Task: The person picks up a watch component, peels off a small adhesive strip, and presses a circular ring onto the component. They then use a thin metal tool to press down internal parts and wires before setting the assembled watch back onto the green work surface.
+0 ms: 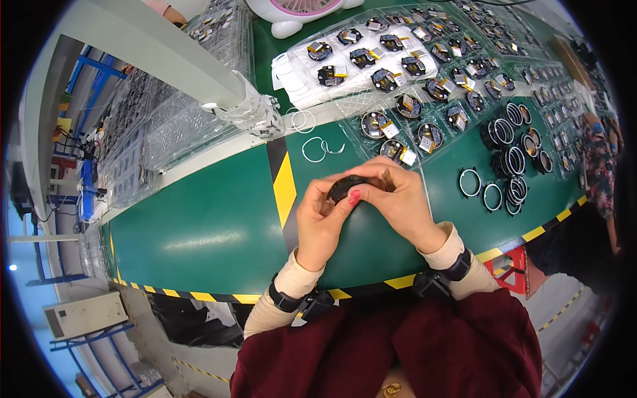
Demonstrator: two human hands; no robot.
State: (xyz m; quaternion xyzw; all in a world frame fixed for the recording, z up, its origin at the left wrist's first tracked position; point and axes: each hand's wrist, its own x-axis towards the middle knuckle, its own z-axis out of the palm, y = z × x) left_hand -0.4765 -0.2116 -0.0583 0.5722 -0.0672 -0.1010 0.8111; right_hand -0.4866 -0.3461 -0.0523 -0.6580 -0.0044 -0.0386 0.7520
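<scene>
Clear plastic blister trays [371,63] lie at the bench's far side; stacked clear trays [152,132] lie left.

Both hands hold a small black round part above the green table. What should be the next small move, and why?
Probably keep the black round part pinched in the left hand and let the right hand press in the thin tool it holds at the part's edge. Both hands already meet on the part, and the loose white rings lie apart on the green table.
</scene>
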